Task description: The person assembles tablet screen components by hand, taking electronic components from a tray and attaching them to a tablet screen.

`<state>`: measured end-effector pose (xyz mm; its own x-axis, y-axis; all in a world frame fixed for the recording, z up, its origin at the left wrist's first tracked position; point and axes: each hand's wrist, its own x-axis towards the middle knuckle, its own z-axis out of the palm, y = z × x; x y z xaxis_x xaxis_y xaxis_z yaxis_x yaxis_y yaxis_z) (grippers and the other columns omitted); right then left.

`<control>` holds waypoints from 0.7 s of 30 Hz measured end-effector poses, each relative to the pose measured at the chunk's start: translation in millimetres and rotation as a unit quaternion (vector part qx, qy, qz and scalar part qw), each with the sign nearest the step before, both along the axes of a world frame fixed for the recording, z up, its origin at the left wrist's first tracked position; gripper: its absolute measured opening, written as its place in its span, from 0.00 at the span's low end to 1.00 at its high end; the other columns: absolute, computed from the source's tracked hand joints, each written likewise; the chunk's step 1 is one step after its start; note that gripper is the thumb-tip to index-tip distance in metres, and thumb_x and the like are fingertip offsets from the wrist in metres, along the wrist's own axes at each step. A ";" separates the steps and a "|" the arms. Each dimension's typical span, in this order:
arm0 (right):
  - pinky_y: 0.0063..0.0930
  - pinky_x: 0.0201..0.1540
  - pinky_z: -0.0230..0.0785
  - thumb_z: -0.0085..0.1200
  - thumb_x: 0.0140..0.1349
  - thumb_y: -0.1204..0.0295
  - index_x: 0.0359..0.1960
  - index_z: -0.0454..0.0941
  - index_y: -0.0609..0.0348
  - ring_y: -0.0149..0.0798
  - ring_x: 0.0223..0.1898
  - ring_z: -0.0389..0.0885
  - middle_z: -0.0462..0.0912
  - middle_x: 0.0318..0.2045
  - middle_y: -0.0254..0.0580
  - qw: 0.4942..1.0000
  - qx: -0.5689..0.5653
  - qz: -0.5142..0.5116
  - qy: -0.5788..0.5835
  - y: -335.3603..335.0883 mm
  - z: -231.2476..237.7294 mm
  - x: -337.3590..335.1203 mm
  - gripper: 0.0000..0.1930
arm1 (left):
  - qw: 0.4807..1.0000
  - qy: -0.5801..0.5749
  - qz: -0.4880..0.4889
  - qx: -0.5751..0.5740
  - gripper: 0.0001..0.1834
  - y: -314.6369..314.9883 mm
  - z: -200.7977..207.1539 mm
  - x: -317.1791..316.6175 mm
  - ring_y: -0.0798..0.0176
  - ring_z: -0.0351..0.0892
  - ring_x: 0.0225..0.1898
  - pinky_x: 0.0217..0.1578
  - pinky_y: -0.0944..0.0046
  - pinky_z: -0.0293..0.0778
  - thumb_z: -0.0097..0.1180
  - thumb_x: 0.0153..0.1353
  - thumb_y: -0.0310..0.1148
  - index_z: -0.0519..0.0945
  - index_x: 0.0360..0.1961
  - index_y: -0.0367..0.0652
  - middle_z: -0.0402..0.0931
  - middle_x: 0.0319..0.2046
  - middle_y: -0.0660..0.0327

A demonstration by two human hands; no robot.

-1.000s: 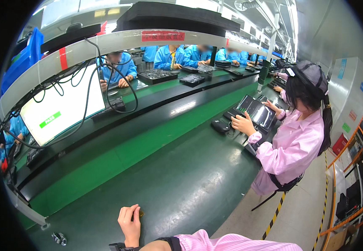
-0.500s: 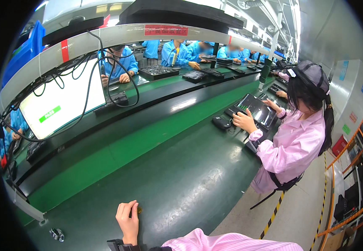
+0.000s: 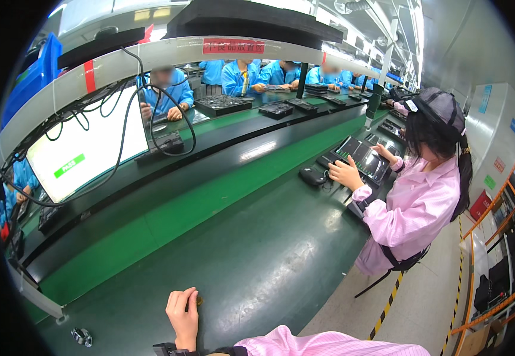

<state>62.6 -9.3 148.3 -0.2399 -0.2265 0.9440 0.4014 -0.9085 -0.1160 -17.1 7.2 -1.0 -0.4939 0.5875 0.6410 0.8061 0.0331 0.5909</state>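
Note:
My left hand (image 3: 183,317) is near the lower edge, over the dark green bench top (image 3: 257,261), a black band (image 3: 171,350) at its wrist. Its fingers are curled, with thumb and forefinger drawn together. Right beside these fingertips shows a small yellowish thing (image 3: 200,301); whether it is pinched or lies on the bench I cannot tell. A pink sleeve (image 3: 322,343) runs along the bottom edge, while my right hand is out of view. Left of my left hand, a small shiny metallic object (image 3: 81,336) rests on the bench.
A lit monitor (image 3: 91,142) stands at the left, with loose black cables (image 3: 128,118) hanging over it. To the right, a seated co-worker (image 3: 426,178) in pink handles a dark flat device (image 3: 365,159) beside a black mouse (image 3: 312,175). People in blue work across the bench.
The view has shifted slightly. My left hand keeps its curled shape in nearly the same place. The co-worker's dark device now lies flatter.

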 end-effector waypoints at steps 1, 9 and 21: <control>0.31 0.40 0.64 0.60 0.57 0.76 0.32 0.75 0.64 0.40 0.36 0.74 0.76 0.31 0.43 1.000 0.005 -0.003 0.001 -1.9 1.4 -1.1 0.06 | 1.000 0.002 0.001 0.003 0.03 -1.7 2.3 -1.2 0.57 0.72 0.26 0.28 0.61 0.68 0.60 0.52 0.21 0.80 0.30 0.36 0.75 0.23 0.58; 0.31 0.39 0.64 0.60 0.57 0.77 0.32 0.75 0.64 0.40 0.36 0.74 0.77 0.31 0.43 0.999 0.045 -0.028 0.001 -6.7 1.2 -3.3 0.06 | 1.000 0.000 0.014 0.003 0.03 -7.0 2.6 -3.1 0.56 0.72 0.26 0.28 0.61 0.68 0.60 0.52 0.21 0.80 0.30 0.36 0.74 0.23 0.57; 0.31 0.39 0.64 0.59 0.58 0.77 0.32 0.75 0.63 0.40 0.36 0.74 0.77 0.31 0.43 0.995 0.087 -0.035 0.042 -28.7 11.0 -12.9 0.05 | 1.000 0.003 0.009 0.008 0.04 -6.3 1.6 -1.3 0.58 0.73 0.26 0.27 0.62 0.69 0.62 0.52 0.22 0.81 0.30 0.37 0.75 0.23 0.58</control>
